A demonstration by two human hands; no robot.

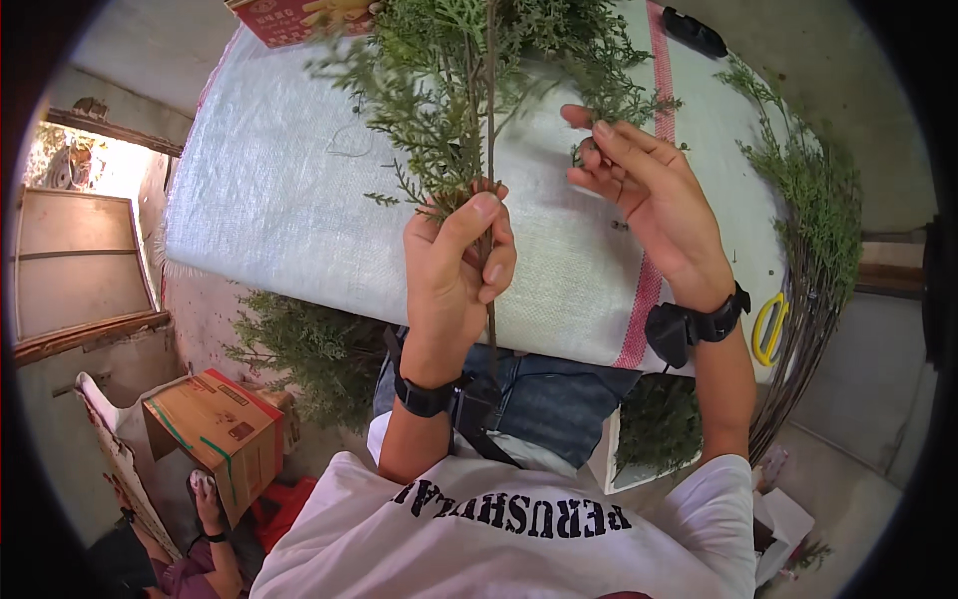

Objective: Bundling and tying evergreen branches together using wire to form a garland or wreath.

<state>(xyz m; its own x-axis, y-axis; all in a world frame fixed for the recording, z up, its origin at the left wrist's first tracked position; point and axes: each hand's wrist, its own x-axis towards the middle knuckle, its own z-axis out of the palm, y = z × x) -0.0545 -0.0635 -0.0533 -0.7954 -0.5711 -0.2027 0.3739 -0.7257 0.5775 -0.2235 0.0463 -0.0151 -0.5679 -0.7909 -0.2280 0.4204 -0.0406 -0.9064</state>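
My left hand point(454, 245) is closed round the thin brown stems of a leafy evergreen branch point(439, 120). Its feathery foliage spreads away from me over the table, and one bare stem runs down past my wrist. To the right, my right hand point(649, 185) is raised beside the foliage, apart from the left. Its fingers are curled toward the thumb, and a small dark-green bit shows at their tips, too small to make out. More evergreen sprigs point(609, 85) lie just beyond the right fingertips.
White woven sheeting point(279, 190) with pink stripes covers the table. Yellow-handled scissors point(768, 329) lie at the right edge, by a long bundle of evergreen branches point(818, 200). A red box point(294, 22) and a black object point(694, 32) sit at the far side. Another person's hand point(205, 499) shows near a cardboard box point(225, 429).
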